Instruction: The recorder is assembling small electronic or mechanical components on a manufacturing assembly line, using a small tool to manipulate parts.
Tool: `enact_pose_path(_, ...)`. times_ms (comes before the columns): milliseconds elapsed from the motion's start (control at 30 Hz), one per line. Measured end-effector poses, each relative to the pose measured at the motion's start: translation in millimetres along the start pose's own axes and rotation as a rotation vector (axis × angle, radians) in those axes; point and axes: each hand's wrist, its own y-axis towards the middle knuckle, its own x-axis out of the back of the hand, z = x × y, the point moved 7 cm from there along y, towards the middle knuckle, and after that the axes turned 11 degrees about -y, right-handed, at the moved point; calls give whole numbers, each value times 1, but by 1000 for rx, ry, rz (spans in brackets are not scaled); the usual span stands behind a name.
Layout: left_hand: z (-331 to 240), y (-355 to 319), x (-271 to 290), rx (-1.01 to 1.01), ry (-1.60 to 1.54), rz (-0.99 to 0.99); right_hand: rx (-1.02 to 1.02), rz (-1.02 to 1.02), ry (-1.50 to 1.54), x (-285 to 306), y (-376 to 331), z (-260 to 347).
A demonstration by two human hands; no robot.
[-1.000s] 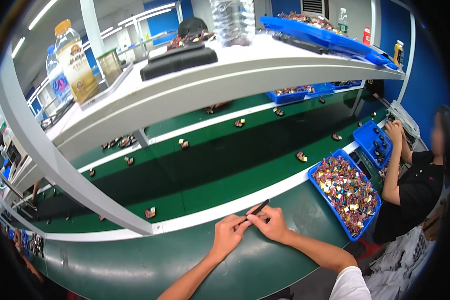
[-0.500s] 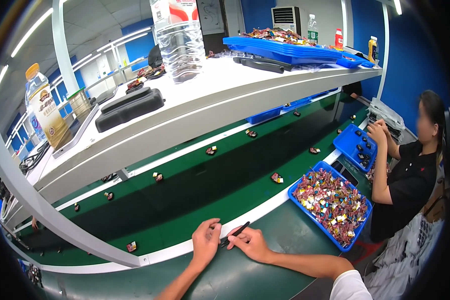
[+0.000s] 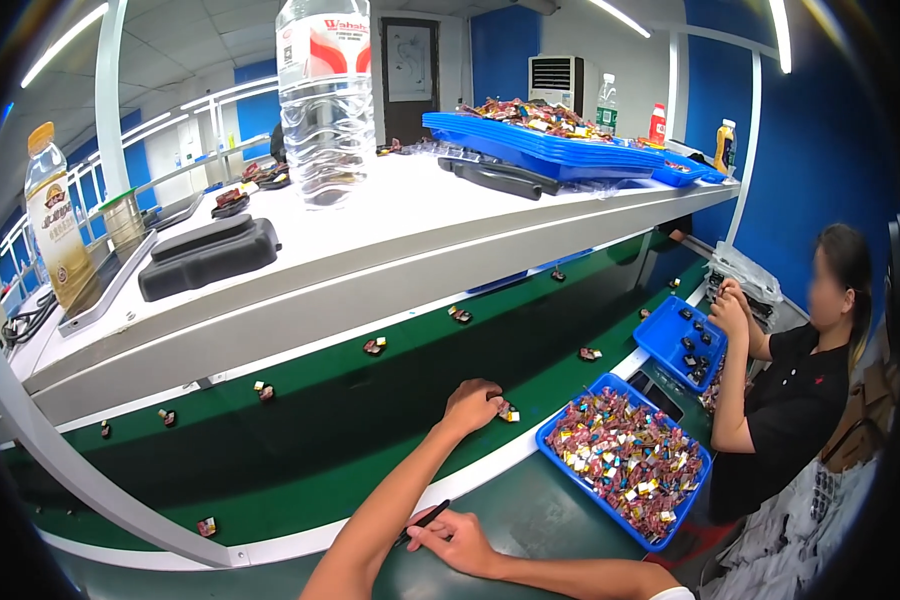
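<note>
My left hand reaches out over the green belt, fingers bent and somewhat apart. Its fingertips are at the edge of a small dark part with a white and yellow tag, lying on the belt; whether they touch it is hard to tell. My right hand stays low over the dark green worktop, closed on a slim black pen-like tool that points up and away. The left forearm crosses just beside this tool.
More tagged parts lie spaced along the belt. A blue tray heaped with small wrapped pieces stands right of my hands. Beyond it, a co-worker handles something over another blue tray. A white shelf with bottles overhangs the belt.
My left hand has left its place beside the right hand and stretched forward over the belt to a part. The right hand keeps the black tool. The view has shifted.
</note>
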Motion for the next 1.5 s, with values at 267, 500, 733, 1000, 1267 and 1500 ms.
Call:
enact_pose_path(267, 28, 12, -21, 264, 59, 183, 18, 20, -86, -1, 0, 1)
enact_pose_path(500, 29, -44, 26, 608, -456, 148, 62, -27, -16, 3, 3, 2)
enact_pose_path(733, -3, -187, 129, 566, -562, -330, 109, -179, -255, 17, -1, 18)
enact_pose_path(1000, -32, -321, 149, 577, -737, -656, -16, -35, -7, -3, 0, 41)
enact_pose_path(1267, -35, -323, 136, 464, -751, -682, 148, -208, -89, -14, 3, 41)
enact_pose_path(1500, -31, -323, 134, 482, -718, -660, 141, -241, -160, -8, 1, 37)
